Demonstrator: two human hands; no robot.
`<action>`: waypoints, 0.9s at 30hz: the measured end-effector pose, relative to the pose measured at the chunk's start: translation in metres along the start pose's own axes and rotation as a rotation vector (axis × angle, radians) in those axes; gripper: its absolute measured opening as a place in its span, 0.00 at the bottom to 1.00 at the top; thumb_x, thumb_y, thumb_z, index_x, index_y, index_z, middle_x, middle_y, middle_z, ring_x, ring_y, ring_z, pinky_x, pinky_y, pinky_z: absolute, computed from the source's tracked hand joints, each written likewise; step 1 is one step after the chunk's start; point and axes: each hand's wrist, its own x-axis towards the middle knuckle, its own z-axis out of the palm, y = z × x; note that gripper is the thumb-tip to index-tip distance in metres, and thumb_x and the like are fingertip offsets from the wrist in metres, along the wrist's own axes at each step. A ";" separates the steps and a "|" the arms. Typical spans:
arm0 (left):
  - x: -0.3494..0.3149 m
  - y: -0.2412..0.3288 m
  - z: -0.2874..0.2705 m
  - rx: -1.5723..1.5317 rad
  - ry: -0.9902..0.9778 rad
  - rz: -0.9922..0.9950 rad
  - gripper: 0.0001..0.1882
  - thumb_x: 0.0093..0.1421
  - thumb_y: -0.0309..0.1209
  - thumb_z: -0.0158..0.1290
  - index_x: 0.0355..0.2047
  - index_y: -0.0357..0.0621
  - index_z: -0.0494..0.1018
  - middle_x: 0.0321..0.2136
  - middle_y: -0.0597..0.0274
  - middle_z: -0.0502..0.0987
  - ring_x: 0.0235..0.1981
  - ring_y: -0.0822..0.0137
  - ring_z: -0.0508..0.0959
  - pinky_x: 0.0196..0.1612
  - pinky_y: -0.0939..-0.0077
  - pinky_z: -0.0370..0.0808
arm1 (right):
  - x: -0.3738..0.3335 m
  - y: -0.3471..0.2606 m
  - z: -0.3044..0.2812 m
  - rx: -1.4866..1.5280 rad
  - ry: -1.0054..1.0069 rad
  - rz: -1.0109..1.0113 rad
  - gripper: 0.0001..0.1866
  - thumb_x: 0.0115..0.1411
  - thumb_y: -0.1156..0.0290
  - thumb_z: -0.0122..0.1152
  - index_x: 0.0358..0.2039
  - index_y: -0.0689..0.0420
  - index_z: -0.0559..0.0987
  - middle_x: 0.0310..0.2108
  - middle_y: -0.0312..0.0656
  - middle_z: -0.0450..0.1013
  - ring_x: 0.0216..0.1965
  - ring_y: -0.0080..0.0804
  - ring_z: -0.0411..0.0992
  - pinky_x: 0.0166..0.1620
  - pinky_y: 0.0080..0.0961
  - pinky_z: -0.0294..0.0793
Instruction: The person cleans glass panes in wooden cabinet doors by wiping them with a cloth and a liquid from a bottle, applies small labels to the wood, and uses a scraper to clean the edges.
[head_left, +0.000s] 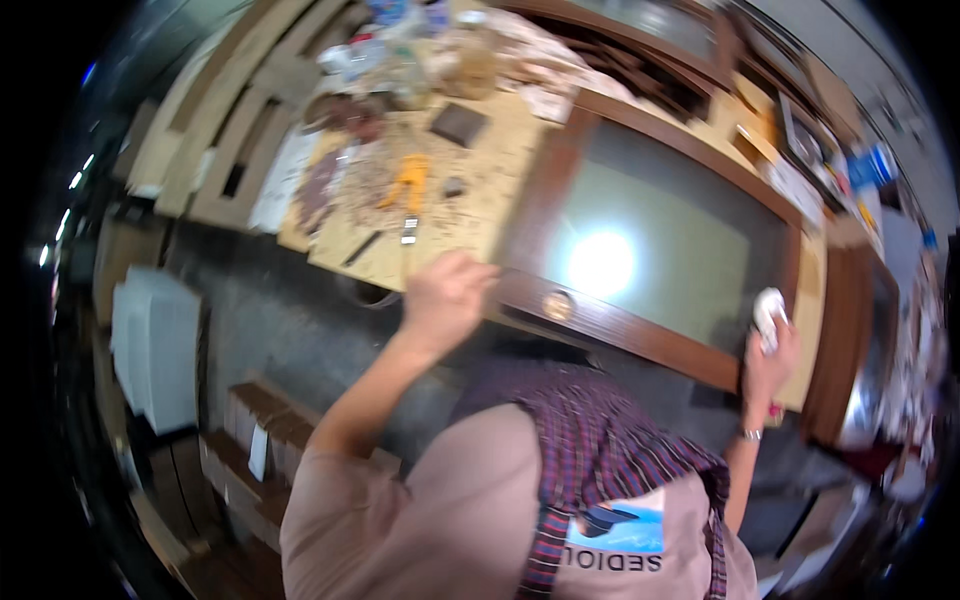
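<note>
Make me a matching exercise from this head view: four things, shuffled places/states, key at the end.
Things
1. white cloth
2. yellow-orange tool
3. framed glass panel
4. left hand

Places/states
A. bright glare spot on it
B. near the panel's near-left corner
C. in the right hand
D. lying on the worktable, left of the panel

Pairs: 1-C, 2-D, 3-A, 4-B

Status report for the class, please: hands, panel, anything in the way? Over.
Left hand by panel, contact unclear. Right hand gripping white wad at panel's right end. Panel lying on bench. Yellow tool left of panel, apart from it.
</note>
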 end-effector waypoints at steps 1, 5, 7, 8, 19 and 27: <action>0.000 -0.001 0.002 0.106 -0.021 0.115 0.07 0.51 0.23 0.58 0.31 0.45 0.82 0.25 0.60 0.75 0.29 0.59 0.78 0.31 0.67 0.76 | 0.000 -0.002 0.001 -0.041 0.021 -0.011 0.23 0.52 0.72 0.62 0.50 0.59 0.78 0.49 0.51 0.72 0.52 0.51 0.69 0.55 0.42 0.68; 0.007 0.008 0.015 0.047 0.033 0.208 0.10 0.48 0.23 0.55 0.30 0.50 0.81 0.25 0.64 0.73 0.29 0.61 0.77 0.30 0.67 0.75 | -0.002 0.013 0.001 -0.045 -0.016 0.000 0.23 0.53 0.75 0.60 0.53 0.56 0.77 0.48 0.47 0.71 0.51 0.49 0.69 0.55 0.41 0.68; 0.009 -0.002 0.018 0.050 0.071 0.110 0.09 0.49 0.24 0.56 0.30 0.51 0.82 0.25 0.65 0.73 0.29 0.62 0.77 0.29 0.67 0.75 | -0.001 0.018 0.002 -0.075 -0.030 0.000 0.23 0.53 0.75 0.60 0.53 0.56 0.77 0.48 0.47 0.70 0.51 0.49 0.69 0.55 0.40 0.68; 0.005 0.001 0.022 0.066 0.003 0.130 0.07 0.50 0.27 0.57 0.30 0.52 0.82 0.24 0.66 0.73 0.28 0.63 0.77 0.29 0.67 0.74 | -0.001 0.018 0.003 -0.065 -0.032 -0.007 0.23 0.54 0.75 0.60 0.52 0.57 0.77 0.48 0.47 0.71 0.51 0.48 0.69 0.55 0.40 0.68; 0.052 0.001 0.021 -0.439 0.069 0.048 0.09 0.52 0.21 0.61 0.35 0.38 0.82 0.26 0.56 0.77 0.25 0.61 0.76 0.29 0.71 0.72 | -0.035 -0.176 0.000 0.249 -0.437 -0.603 0.26 0.41 0.78 0.63 0.47 0.55 0.79 0.51 0.50 0.73 0.53 0.52 0.70 0.54 0.46 0.70; 0.102 0.055 0.035 -0.580 -0.208 0.174 0.11 0.52 0.14 0.58 0.37 0.34 0.81 0.26 0.59 0.76 0.27 0.72 0.74 0.30 0.80 0.70 | -0.073 -0.029 -0.057 0.017 0.002 -0.102 0.26 0.41 0.78 0.61 0.46 0.54 0.80 0.50 0.49 0.73 0.52 0.51 0.71 0.54 0.44 0.71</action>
